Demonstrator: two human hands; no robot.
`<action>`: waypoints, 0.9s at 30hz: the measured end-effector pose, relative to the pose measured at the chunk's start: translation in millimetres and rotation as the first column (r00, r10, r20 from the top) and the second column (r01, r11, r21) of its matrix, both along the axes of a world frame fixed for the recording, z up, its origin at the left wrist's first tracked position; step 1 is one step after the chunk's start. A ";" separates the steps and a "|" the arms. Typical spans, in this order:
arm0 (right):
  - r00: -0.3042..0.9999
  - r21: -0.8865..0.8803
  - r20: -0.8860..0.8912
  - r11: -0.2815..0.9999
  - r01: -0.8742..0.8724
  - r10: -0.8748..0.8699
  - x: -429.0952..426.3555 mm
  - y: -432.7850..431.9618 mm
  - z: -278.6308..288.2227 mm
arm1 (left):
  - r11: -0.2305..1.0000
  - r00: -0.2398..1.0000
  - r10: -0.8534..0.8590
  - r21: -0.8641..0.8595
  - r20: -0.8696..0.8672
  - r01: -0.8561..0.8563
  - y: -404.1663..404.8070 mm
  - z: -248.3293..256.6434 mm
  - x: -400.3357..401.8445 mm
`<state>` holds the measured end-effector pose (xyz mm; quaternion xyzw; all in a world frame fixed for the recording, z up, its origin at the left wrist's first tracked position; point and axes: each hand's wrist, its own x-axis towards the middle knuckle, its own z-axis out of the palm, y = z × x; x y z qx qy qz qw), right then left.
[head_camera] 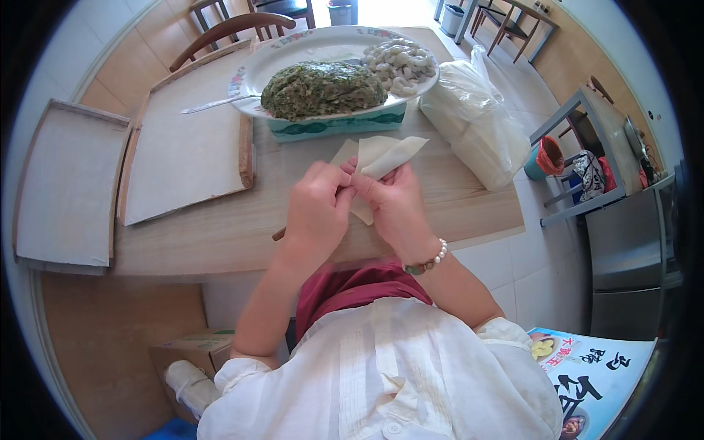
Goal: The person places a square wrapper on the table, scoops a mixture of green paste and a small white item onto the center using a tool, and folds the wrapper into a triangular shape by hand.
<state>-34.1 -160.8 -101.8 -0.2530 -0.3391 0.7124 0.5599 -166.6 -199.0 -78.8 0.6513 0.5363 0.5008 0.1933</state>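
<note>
My right hand [401,206], with a bead bracelet at the wrist, holds thin, pale dough wrappers [393,154] whose upper edge curls over. My left hand [319,201] meets it, its fingertips pinched at the wrappers' near left edge. Another wrapper corner shows below, between my hands; whether it touches the table is unclear. Just beyond, an oval floral platter [324,44] bears a mound of green-flecked minced filling [324,88] and a heap of peeled raw shrimp [399,63]. A metal utensil handle [220,103] sticks out over the platter's left rim.
The platter rests on a teal box [335,127]. Two wood-edged trays [187,137] lie at the left of the wooden table [467,212]. A filled clear plastic bag [478,126] stands right. A brown stick end [279,234] shows by my left wrist. Chairs stand beyond.
</note>
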 end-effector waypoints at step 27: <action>0.936 0.017 0.321 0.987 -0.157 0.144 20.0 -0.3 21.3 | 0.972 0.348 0.155 -0.206 0.925 0.113 -21.4 4.0 -9.7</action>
